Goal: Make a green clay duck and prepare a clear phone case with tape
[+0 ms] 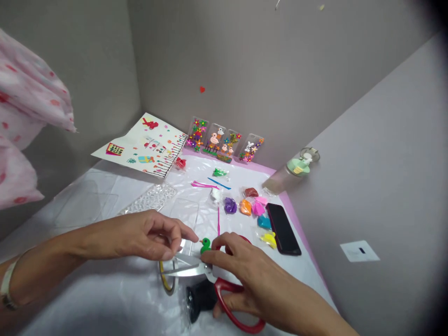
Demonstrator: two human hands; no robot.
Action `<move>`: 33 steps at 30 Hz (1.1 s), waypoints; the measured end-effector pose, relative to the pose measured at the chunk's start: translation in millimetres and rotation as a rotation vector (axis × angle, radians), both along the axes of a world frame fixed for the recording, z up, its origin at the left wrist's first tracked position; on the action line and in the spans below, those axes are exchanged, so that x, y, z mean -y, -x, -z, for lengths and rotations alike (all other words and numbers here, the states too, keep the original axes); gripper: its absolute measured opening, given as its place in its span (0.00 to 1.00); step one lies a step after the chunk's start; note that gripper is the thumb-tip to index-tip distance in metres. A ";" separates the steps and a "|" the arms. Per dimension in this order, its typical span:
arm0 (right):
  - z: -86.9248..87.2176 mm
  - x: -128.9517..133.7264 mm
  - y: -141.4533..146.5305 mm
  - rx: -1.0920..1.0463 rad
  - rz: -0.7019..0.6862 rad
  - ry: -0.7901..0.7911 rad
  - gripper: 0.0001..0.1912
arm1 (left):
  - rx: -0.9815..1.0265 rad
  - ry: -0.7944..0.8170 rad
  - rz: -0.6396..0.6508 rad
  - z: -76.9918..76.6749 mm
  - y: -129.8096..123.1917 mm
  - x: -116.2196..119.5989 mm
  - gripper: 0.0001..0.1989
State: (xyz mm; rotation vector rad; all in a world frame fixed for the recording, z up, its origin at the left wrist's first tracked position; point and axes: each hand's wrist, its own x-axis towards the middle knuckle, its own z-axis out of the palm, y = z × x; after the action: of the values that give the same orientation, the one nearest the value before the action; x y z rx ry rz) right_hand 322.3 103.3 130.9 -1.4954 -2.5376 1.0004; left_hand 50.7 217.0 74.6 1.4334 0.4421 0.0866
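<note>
My right hand (241, 266) holds a pair of scissors (224, 289) by its red handles, the blades parted and pointing left. My left hand (157, 238) is just above the blade tips, thumb and fingers pinched together with the index finger stretched to the right; what the pinch holds, if anything, is too small to make out. A small green clay duck (205, 244) with an orange beak is between the two hands, partly hidden by my right fingers. Below the blades is a yellow roll of tape (164, 280), beside a black wrapped lump (201, 301).
Wrapped clay packets in purple (230, 205), orange (245, 207) and other colours lie behind my right hand, near a black phone (284, 228). Farther back are decorated clear cases (214, 137), a drawn sheet (140, 149) and a bottle (289, 175).
</note>
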 end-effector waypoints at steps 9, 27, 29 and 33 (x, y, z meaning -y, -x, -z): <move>-1.2 -18.2 17.7 0.009 -0.156 -0.016 0.19 | -0.061 0.008 -0.010 -8.9 1.8 4.3 0.03; 40.4 -15.2 76.0 0.082 -0.315 -0.233 0.09 | -0.186 -0.531 -0.264 -3.1 47.4 -9.1 0.11; 52.5 -18.5 88.2 0.112 -0.343 -0.330 0.03 | -0.189 -0.554 -0.342 -0.4 50.6 -10.4 0.12; 63.9 -20.5 94.7 0.080 -0.331 -0.395 0.08 | -0.249 -0.596 -0.390 -0.7 50.0 -9.2 0.14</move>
State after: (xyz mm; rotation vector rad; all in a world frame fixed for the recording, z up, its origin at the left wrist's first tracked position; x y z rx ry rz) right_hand 227.6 123.8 67.0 -1.0545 -2.8789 0.4177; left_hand 0.7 226.2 75.3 1.9324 0.9561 0.3824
